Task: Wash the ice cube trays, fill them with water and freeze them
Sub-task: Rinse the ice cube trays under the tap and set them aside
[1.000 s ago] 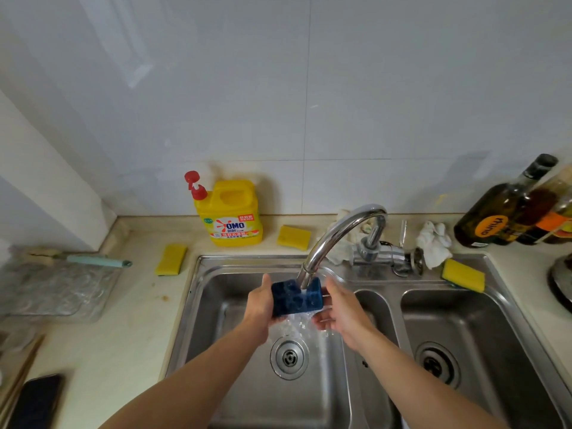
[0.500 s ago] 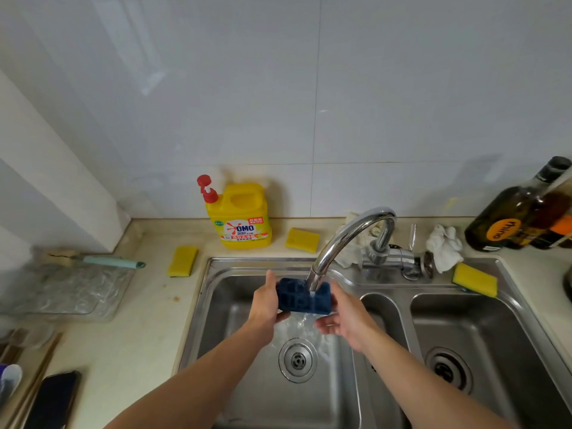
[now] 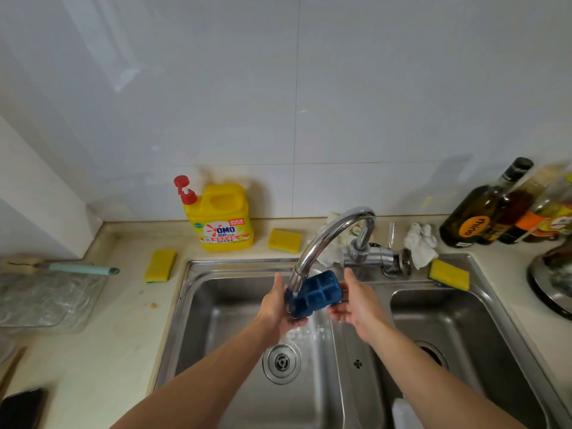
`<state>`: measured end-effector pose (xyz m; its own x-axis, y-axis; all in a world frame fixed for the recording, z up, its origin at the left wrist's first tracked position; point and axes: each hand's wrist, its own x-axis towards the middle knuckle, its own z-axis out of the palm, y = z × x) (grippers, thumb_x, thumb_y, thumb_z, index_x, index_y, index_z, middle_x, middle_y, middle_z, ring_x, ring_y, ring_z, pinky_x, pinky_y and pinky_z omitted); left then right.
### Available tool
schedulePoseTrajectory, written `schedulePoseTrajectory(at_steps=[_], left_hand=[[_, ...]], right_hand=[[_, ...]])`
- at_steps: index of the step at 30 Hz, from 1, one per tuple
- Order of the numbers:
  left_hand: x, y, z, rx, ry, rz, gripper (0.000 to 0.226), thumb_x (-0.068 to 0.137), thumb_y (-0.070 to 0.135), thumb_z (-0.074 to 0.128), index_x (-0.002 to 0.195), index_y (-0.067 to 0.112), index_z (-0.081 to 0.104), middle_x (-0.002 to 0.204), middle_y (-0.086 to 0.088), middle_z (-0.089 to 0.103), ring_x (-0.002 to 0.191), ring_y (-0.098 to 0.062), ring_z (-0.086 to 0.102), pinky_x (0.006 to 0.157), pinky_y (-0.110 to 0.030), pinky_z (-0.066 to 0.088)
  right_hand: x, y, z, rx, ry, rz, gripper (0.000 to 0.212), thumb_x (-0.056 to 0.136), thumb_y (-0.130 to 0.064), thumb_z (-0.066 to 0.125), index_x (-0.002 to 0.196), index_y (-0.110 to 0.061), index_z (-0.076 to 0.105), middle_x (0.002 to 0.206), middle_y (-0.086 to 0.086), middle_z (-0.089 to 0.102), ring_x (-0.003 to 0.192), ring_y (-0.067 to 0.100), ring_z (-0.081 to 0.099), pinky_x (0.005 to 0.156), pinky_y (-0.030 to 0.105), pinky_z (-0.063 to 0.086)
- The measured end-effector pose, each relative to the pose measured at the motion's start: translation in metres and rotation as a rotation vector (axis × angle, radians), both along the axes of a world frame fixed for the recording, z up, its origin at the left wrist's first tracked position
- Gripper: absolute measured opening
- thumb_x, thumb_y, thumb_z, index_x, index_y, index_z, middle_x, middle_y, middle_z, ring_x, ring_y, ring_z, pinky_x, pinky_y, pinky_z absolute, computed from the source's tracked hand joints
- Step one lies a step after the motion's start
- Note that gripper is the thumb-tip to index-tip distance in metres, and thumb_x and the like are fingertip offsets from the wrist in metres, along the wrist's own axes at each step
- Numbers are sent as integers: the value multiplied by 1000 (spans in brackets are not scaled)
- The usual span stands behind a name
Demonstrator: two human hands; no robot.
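Blue and gridded, the ice cube tray [image 3: 318, 291] sits tilted right under the faucet [image 3: 328, 233] spout, above the left basin of the steel sink [image 3: 241, 262]. Left hand [image 3: 275, 308] grips its left end, fingers curled underneath; right hand [image 3: 356, 301] holds the right end, thumb up, fingers tucked below. Water splashes towards the drain [image 3: 281, 362]. Behind, a yellow detergent bottle [image 3: 221, 216] stands on the counter [image 3: 123, 320], a sponge [image 3: 284, 240] just beside it.

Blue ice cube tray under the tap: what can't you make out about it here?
Head view:
- Left end of the blue plastic ice cube tray: hidden by the curved chrome tap spout and the left hand.
- Water in its cells: too blurred to tell.
- Fingertips of the right hand: hidden under the tray.
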<state>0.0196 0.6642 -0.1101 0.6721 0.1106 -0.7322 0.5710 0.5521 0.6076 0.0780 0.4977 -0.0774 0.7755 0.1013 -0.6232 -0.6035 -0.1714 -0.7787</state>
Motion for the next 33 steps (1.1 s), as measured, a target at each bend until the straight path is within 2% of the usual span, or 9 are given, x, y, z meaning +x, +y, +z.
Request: schedulePoseTrajectory(at_steps=[5, 11, 16, 20, 23, 25, 27, 30, 33], left_hand=[[-10, 9, 3, 176, 45, 57, 54, 101, 63, 35, 108, 19, 65, 85, -2, 79, 82, -26, 77, 65, -33, 57], [-28, 45, 13, 491, 23, 157, 49, 103, 56, 37, 97, 21, 70, 84, -5, 75, 76, -21, 67, 60, -30, 49], [-35, 60, 16, 672, -125, 70, 44, 106, 45, 40, 96, 17, 73, 94, -11, 75, 86, -20, 70, 71, -32, 54], [-30, 44, 13, 583, -181, 29, 31, 107, 34, 43, 102, 24, 72, 92, 1, 76, 84, -11, 73, 63, -20, 56], [-18, 22, 8, 446, -125, 3, 38, 108, 35, 38, 103, 19, 73, 91, -5, 77, 84, -19, 74, 65, -30, 61], [-9, 7, 4, 365, -81, -18, 39, 107, 37, 40, 103, 18, 73, 97, -11, 76, 92, -29, 73, 76, -42, 63], [-2, -6, 1, 317, -65, -64, 33, 105, 29, 42, 104, 18, 73, 96, -11, 77, 91, -30, 73, 76, -43, 63], [0, -15, -1, 347, -91, -129, 28, 102, 18, 43, 105, 14, 71, 88, -9, 78, 77, -23, 70, 63, -33, 55], [-8, -10, 3, 473, -117, -132, 31, 105, 30, 43, 98, 16, 70, 87, -9, 76, 75, -20, 67, 61, -31, 52]], right_hand=[[-9, 9, -4, -2, 65, 14, 50, 106, -52, 41, 104, -8, 67, 86, 16, 76, 67, 26, 70, 59, 33, 58], [-33, 51, -13, 58, 145, 174, 55, 106, -55, 38, 109, -7, 64, 97, 21, 72, 64, 26, 70, 60, 34, 59], [-37, 63, -10, 139, 180, 159, 51, 105, -51, 46, 107, -4, 66, 95, 21, 71, 56, 27, 66, 53, 34, 56], [-24, 42, -7, 109, 131, 83, 50, 105, -52, 44, 109, -8, 67, 95, 19, 74, 69, 28, 69, 59, 34, 59], [-15, 18, -4, 76, 92, 31, 51, 104, -54, 45, 106, -9, 68, 86, 15, 76, 68, 26, 69, 61, 34, 59], [-10, 3, -2, 57, 69, -11, 50, 103, -54, 47, 104, -9, 69, 78, 13, 77, 64, 25, 69, 62, 36, 58], [-8, -10, -1, 38, 47, -38, 49, 101, -56, 50, 105, -12, 70, 76, 11, 77, 61, 24, 69, 59, 34, 59], [-10, -25, -1, 0, 49, 0, 53, 97, -61, 51, 107, -13, 69, 80, 14, 78, 64, 27, 71, 63, 37, 61], [-17, -26, -2, -1, 154, 167, 67, 92, -73, 48, 111, -12, 67, 91, 19, 78, 70, 33, 74, 63, 36, 60]])
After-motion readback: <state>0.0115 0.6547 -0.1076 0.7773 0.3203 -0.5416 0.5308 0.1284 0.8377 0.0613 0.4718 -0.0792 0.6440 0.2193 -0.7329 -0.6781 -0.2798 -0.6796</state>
